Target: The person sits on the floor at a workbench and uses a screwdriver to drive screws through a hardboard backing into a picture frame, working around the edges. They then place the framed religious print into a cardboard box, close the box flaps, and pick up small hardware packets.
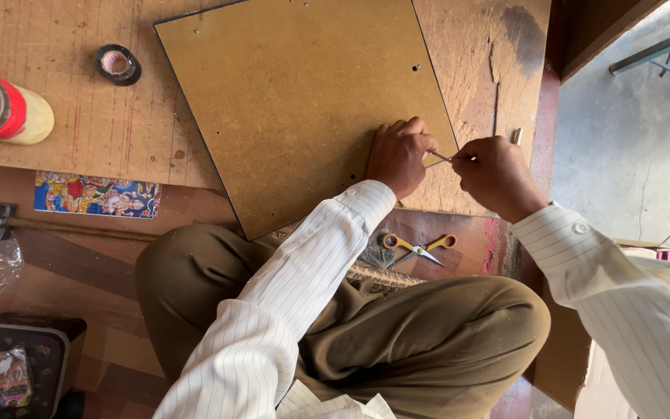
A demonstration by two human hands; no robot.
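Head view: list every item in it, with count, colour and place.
hardboard panel: 1, brown, centre of worktop
tape roll: 1, black, upper left
glue bottle: 1, cream with red band, far left
picture card: 1, multicoloured, left edge of worktop
scissors: 1, yellow handles, below the hands
thin metal piece: 1, silvery, between both hands
left hand: 1, on panel's edge
right hand: 1, pinching the piece

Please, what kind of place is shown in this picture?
Probably a small craft or framing workshop, with work done seated on the floor: a large brown hardboard panel on a worn wooden board, yellow-handled scissors, and a black tape roll.
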